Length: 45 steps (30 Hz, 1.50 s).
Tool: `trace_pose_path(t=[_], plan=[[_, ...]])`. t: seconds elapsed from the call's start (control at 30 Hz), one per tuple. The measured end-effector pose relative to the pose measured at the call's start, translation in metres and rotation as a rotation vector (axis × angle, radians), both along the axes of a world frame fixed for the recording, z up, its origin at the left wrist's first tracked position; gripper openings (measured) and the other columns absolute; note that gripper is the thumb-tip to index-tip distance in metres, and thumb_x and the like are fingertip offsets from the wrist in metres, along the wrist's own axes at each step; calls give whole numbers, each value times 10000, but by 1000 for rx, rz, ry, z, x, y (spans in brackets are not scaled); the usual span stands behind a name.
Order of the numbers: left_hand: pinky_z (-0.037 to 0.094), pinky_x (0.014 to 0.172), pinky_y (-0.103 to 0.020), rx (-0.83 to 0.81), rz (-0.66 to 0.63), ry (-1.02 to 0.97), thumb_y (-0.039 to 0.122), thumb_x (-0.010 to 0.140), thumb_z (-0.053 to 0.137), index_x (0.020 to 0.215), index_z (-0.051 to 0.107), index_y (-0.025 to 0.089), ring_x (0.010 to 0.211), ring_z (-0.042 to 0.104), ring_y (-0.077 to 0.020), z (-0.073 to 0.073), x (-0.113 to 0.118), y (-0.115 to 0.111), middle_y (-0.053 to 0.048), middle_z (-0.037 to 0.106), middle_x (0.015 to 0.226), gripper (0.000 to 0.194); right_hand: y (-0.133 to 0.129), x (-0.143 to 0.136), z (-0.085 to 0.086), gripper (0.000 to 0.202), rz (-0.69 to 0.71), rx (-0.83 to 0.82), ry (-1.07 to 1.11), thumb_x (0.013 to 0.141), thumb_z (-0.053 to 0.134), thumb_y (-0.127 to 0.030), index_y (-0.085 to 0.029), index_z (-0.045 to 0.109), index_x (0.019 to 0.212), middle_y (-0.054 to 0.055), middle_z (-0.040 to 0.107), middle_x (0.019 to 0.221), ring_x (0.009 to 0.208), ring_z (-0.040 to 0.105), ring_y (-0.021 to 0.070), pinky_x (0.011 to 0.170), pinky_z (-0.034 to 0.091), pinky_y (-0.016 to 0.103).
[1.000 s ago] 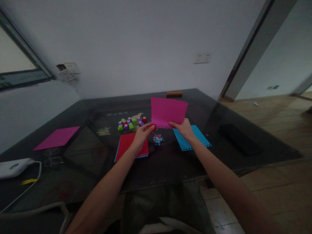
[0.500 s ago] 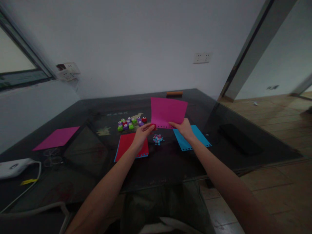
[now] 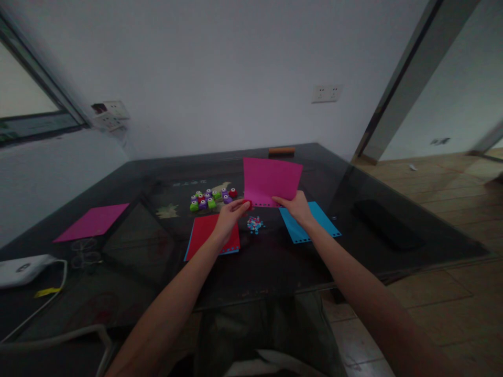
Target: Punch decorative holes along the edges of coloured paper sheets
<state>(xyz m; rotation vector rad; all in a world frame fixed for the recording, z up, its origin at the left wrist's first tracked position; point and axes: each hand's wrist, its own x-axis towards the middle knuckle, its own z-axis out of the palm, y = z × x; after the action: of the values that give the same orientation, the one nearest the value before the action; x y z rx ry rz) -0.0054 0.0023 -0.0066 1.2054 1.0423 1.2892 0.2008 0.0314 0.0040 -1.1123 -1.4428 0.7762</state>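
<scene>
My left hand (image 3: pixel 229 219) is closed on a small red punch (image 3: pixel 247 204) beside the lower left corner of a pink sheet (image 3: pixel 271 180). That sheet stands raised, a row of small holes along its bottom edge, and my right hand (image 3: pixel 296 207) pinches it at the lower right. Below lies a little heap of pink and blue paper bits (image 3: pixel 255 224). Under my left forearm a red sheet (image 3: pixel 203 233) rests on a blue one. Another blue sheet (image 3: pixel 310 222), with holes along its near edge, lies partly beneath my right wrist.
Several coloured punches (image 3: pixel 208 199) stand behind the red sheet. A second pink sheet (image 3: pixel 94 221) lies left, near a white device (image 3: pixel 25 271) with a cable. At right is a black case (image 3: pixel 387 225); a brown roll (image 3: pixel 281 151) lies at the back.
</scene>
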Motion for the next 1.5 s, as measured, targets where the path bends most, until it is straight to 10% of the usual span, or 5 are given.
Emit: trace_pose_path(t=[1.5], plan=[[437,785,-308,-8,16,3,370,664,686,915,665,151,863,622,-193,4,2,-2,-90,690,888,334,2,1,-2,276,-3,10,-32,618,707,-274,-159,657,864,108,688,902,827,636,265,790,496,420]])
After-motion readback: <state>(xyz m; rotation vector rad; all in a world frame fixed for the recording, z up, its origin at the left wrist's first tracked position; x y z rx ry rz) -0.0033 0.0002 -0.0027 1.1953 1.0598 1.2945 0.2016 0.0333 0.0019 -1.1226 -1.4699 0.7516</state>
